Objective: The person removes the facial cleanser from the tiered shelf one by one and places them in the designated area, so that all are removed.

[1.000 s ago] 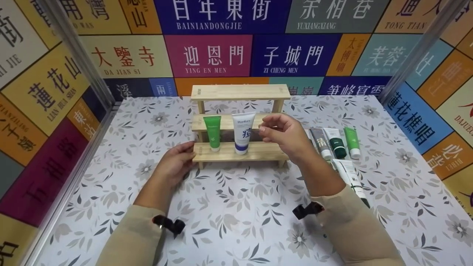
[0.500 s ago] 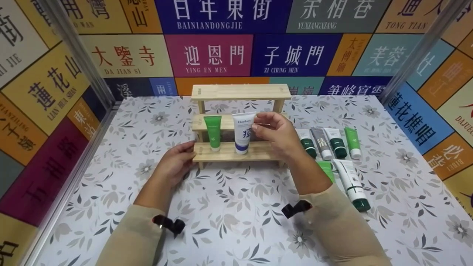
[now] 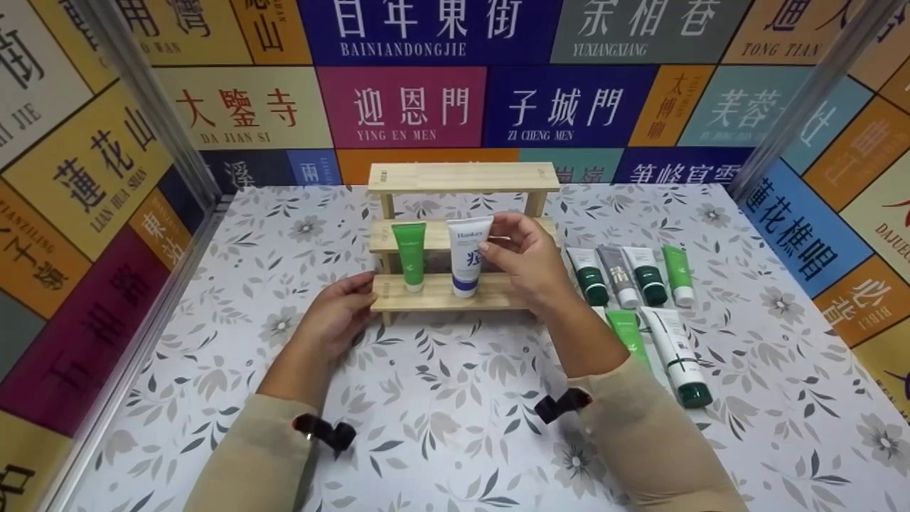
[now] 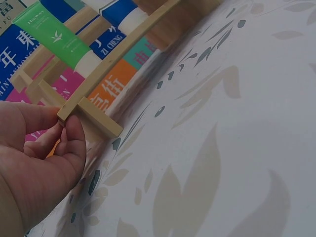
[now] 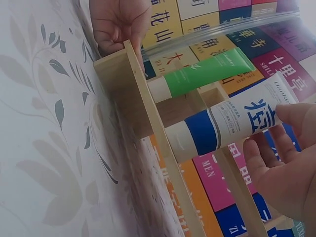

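Note:
A three-step wooden display stand [image 3: 463,178] stands on the table. My left hand [image 3: 340,313] pinches the left end of its lowest step between thumb and fingers, plainest in the left wrist view. On that step, a small green squeeze tube [image 3: 409,254] stands upright on its white cap. To its right is a larger white squeeze tube [image 3: 466,274] with a blue band, also cap down on the step. My right hand [image 3: 530,259] pinches this white tube by its upper right edge, thumb [image 5: 291,112] on the front. The other fingers are partly hidden behind it.
Right of the stand lie several more tubes: white ones with dark green caps [image 3: 645,276], a grey one [image 3: 618,276], and green ones [image 3: 679,276]. A larger white tube [image 3: 675,355] lies nearer. Printed sign panels [image 3: 409,107] wall the flower-patterned table [image 3: 441,427].
My right hand has moved left onto the white tube's upper edge and now pinches it. The tube has barely shifted. The left hand stays at the stand's end.

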A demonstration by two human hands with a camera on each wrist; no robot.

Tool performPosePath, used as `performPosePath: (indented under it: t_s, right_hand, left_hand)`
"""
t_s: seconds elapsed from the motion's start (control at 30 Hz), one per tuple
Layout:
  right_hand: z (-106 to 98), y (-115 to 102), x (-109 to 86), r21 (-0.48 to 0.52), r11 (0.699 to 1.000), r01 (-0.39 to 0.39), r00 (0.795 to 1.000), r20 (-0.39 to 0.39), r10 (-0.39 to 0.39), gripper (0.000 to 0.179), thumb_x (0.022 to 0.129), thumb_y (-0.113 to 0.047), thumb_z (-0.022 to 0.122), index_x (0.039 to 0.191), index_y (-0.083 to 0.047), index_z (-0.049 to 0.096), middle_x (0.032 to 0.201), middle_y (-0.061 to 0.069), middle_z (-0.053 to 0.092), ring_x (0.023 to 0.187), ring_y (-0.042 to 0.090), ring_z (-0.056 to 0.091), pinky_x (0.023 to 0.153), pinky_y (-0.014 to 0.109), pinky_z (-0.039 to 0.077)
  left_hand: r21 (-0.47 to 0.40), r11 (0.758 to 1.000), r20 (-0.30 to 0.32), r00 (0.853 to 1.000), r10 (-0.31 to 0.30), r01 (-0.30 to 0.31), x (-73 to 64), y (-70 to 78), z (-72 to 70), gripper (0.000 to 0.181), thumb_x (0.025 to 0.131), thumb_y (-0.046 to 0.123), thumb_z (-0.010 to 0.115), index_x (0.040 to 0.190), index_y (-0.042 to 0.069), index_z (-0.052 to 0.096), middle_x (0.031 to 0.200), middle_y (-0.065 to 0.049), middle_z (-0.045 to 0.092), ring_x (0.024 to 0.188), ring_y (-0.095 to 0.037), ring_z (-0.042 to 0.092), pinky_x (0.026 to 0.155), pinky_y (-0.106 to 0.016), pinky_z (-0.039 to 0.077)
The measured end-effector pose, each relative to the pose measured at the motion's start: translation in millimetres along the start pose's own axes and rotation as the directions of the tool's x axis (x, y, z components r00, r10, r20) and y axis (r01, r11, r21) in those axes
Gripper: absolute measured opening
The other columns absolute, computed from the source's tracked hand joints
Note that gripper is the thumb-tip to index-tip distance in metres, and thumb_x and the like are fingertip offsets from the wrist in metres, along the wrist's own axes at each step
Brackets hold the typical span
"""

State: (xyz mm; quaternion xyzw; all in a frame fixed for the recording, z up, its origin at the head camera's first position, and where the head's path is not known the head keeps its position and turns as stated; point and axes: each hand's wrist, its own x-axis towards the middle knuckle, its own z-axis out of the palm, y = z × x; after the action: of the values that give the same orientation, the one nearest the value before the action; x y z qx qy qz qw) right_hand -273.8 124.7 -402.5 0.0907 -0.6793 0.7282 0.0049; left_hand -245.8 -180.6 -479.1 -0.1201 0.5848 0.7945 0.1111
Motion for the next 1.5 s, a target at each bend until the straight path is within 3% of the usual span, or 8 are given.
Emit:
performPosePath:
  t_s: [0.2, 0.47, 0.6, 0.83, 1.2, 1.4, 1.5]
  right_hand:
    - [1.3, 0.1, -1.5, 0.0, 1.0, 0.017, 1.0, -0.009, -0.017, 0.033, 0.093, 0.007, 0.075, 0.12, -0.01, 0.065, 0.114, 0.002, 0.071, 0.108, 0.02, 0.068, 0.095, 0.028, 0.062]
    - [-8.4, -4.4, -7.7, -0.053, 0.998, 0.04, 0.999, 0.013, -0.04, 0.033, 0.097, 0.001, 0.074, 0.126, -0.01, 0.064, 0.122, 0.004, 0.073, 0.117, 0.023, 0.068, 0.097, 0.031, 0.062]
    - [-21.5, -7.5, -12.2, -0.057, 0.997, 0.052, 0.999, 0.008, -0.052, 0.033, 0.098, 0.001, 0.073, 0.127, -0.01, 0.062, 0.121, 0.002, 0.071, 0.116, 0.022, 0.067, 0.097, 0.034, 0.063]
    - [-48.5, -10.8, -20.8, -0.037, 0.997, 0.064, 0.996, -0.062, -0.066, 0.034, 0.097, 0.005, 0.072, 0.124, -0.011, 0.062, 0.113, -0.002, 0.072, 0.11, 0.02, 0.069, 0.092, 0.031, 0.063]
    - [-101.2, -25.9, -45.3, -0.105, 0.994, 0.035, 0.992, -0.114, -0.047, 0.035, 0.1, -0.003, 0.073, 0.13, -0.014, 0.06, 0.124, 0.0, 0.068, 0.119, 0.021, 0.065, 0.096, 0.026, 0.062]
    - [-131.0, -30.6, -58.4, -0.057, 0.995, 0.087, 0.987, -0.127, -0.094, 0.035, 0.1, -0.004, 0.074, 0.131, -0.011, 0.059, 0.124, 0.003, 0.066, 0.116, 0.021, 0.065, 0.092, 0.023, 0.063]
    - [-143.2, -31.3, -63.9, -0.014, 0.995, 0.1, 0.983, -0.157, -0.101, 0.036, 0.098, -0.001, 0.075, 0.129, -0.01, 0.06, 0.121, 0.002, 0.067, 0.112, 0.018, 0.067, 0.09, 0.023, 0.063]
  left_hand:
    - [-0.002, 1.0, 0.002, 1.0, 0.001, -0.001, 1.0, -0.3, 0.5, 0.059, 0.104, -0.007, 0.055, 0.161, 0.001, 0.043, 0.155, -0.015, 0.052, 0.107, -0.01, 0.067, 0.085, -0.02, 0.056]
    - [0.035, 0.999, -0.011, 0.999, -0.033, 0.034, 0.6, 2.2, 0.6, 0.059, 0.105, -0.002, 0.056, 0.162, 0.008, 0.044, 0.162, -0.011, 0.049, 0.14, -0.021, 0.057, 0.101, -0.024, 0.057]
    - [0.029, 0.999, -0.013, 0.999, -0.037, 0.038, 0.7, 2.9, 0.5, 0.06, 0.105, -0.003, 0.056, 0.163, 0.008, 0.043, 0.164, -0.012, 0.048, 0.145, -0.024, 0.054, 0.107, -0.027, 0.056]
    - [0.031, 0.999, -0.018, 0.999, -0.044, 0.044, -1.1, 4.2, 0.5, 0.06, 0.105, -0.002, 0.057, 0.162, 0.009, 0.044, 0.162, -0.012, 0.05, 0.144, -0.023, 0.055, 0.112, -0.031, 0.054]
    - [0.018, 0.999, -0.005, 1.0, -0.03, 0.03, -3.2, 3.7, 2.3, 0.061, 0.104, -0.004, 0.057, 0.162, 0.007, 0.043, 0.162, -0.014, 0.049, 0.14, -0.024, 0.057, 0.102, -0.025, 0.058]
    - [0.04, 0.999, -0.011, 1.0, -0.008, 0.009, -1.8, 1.0, 1.0, 0.058, 0.105, -0.003, 0.055, 0.162, 0.005, 0.043, 0.158, -0.014, 0.05, 0.12, -0.015, 0.063, 0.091, -0.021, 0.056]
    - [0.047, 0.999, -0.014, 1.0, -0.016, 0.017, -1.5, 0.6, 0.8, 0.058, 0.106, -0.002, 0.055, 0.162, 0.006, 0.043, 0.159, -0.013, 0.05, 0.122, -0.016, 0.062, 0.092, -0.022, 0.056]
